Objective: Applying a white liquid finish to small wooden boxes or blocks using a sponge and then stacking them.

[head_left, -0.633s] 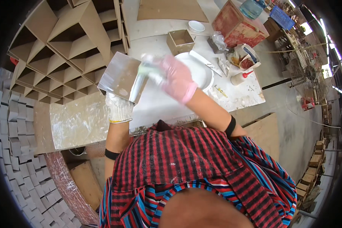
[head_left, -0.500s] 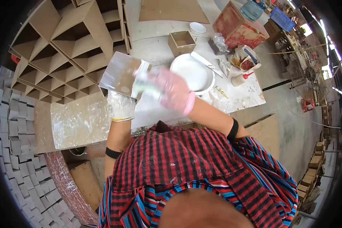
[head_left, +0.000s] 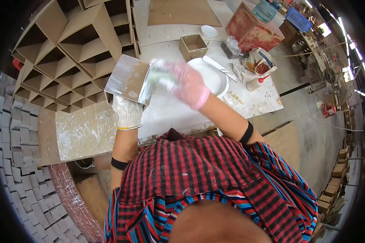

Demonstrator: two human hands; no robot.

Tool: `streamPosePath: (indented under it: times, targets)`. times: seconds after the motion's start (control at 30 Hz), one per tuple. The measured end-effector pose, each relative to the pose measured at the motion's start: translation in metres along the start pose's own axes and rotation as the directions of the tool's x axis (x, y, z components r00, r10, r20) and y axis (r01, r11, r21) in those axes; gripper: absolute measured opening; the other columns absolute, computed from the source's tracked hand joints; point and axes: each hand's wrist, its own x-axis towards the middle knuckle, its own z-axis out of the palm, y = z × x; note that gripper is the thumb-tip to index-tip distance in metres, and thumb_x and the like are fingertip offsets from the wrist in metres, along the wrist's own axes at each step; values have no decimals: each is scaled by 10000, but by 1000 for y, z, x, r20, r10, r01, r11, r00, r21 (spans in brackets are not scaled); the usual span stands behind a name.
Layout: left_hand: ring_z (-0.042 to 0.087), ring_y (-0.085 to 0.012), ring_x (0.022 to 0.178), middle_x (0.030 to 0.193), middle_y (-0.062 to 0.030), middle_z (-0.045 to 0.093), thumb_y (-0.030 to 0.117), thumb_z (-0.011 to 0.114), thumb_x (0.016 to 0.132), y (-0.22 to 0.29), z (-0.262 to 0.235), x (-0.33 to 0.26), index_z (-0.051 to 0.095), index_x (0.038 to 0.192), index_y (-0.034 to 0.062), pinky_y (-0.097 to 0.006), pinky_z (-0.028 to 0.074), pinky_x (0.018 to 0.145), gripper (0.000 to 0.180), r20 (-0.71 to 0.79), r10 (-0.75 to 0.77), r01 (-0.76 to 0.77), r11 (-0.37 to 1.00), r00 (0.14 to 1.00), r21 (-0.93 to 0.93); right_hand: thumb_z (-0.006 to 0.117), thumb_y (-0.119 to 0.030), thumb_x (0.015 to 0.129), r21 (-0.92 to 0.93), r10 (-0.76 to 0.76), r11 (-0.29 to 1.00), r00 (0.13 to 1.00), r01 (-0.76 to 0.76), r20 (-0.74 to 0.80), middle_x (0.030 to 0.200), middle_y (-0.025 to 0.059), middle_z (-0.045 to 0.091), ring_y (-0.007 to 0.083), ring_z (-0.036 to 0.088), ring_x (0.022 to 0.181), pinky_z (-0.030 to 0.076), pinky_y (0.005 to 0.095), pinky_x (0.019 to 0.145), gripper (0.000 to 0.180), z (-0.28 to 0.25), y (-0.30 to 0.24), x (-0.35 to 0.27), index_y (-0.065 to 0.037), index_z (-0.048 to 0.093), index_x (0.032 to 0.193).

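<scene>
My left hand, in a white knit glove, holds a small brown cardboard box from below; most of its fingers are hidden by the box. Streaks of white paste cover the left part of the box's upturned face, while a brown patch shows at the right. My right hand, in a pink glove, is closed around a flat brush, white and greenish and smeared by motion. The brush is at the box's right edge. Just behind my right hand lies a round white dish of white paste, with a white flat scraper across its rim.
Stacked cardboard compartments rise at the left. Beyond the dish stand an open square box and a small white bowl. At right are a red-capped bottle, a bag and a red-stained crate. A fan stands farther right.
My right hand and the brush have shifted slightly, staying by the box's right edge. The box, in my left hand, has moved and tilted only a little.
</scene>
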Motion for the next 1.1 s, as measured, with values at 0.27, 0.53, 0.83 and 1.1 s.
streamPosePath:
  times: [0.27,0.53,0.83,1.1]
  targets:
    - [478,-317,1128,1266,-183,449,321,342,932,1,15,-11,386,1279,27,-435,429,935,457,47,95,-105,936,994,336,634,-110,783,168,-219,965,972,203,85,1071,68,588,252,572,894,465,329,799,380,-15,-39,-3,-143,572,1155]
    - [485,-338,1114,1250,-192,465,364,308,940,8,4,-15,419,1251,25,-471,407,946,473,93,-228,244,941,969,-236,641,-51,731,161,-128,983,961,90,245,1101,63,592,255,566,920,456,333,836,448,-33,-15,8,-145,567,1163]
    - [544,-344,1008,1150,-207,519,368,323,937,2,-5,-11,461,1194,-7,-458,466,869,475,39,-283,285,958,958,-35,608,-85,760,159,-371,927,893,340,254,1032,39,592,252,556,966,456,350,850,468,-22,-14,0,-230,531,1199]
    - [590,-293,953,1080,-192,569,151,463,887,-2,-35,-4,494,1160,-17,-396,500,841,323,258,-234,205,969,937,134,557,-156,839,276,-343,922,904,273,253,1161,25,582,216,571,998,449,337,865,318,-1,0,24,-187,575,1155]
